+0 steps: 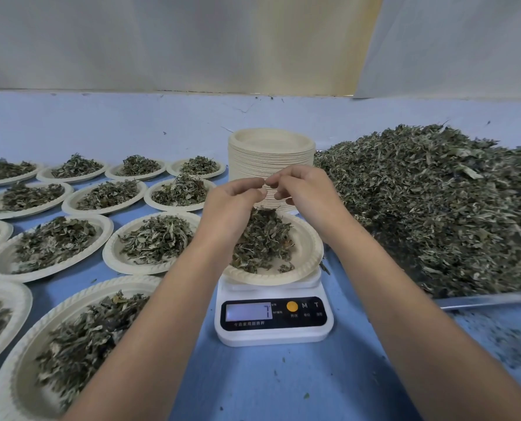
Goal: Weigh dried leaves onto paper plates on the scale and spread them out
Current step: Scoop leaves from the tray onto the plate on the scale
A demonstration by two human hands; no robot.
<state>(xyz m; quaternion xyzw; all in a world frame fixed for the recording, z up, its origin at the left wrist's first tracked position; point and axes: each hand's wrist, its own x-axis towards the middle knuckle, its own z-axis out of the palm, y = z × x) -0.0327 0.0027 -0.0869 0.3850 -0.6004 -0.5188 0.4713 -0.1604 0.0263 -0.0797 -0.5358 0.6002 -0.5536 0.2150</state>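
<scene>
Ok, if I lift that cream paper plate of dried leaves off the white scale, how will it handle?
Probably very light: the white kitchen scale under the cream paper plate shows one digit. It may flex, being thin like the stacked plates behind. Its dried leaves are loosely heaped, so tilting would likely spill some.

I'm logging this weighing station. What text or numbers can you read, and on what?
"7" on the display of the scale.
"M" and "T" on its front panel.
Chinese print below the display and buttons: too blurred to read.
</scene>
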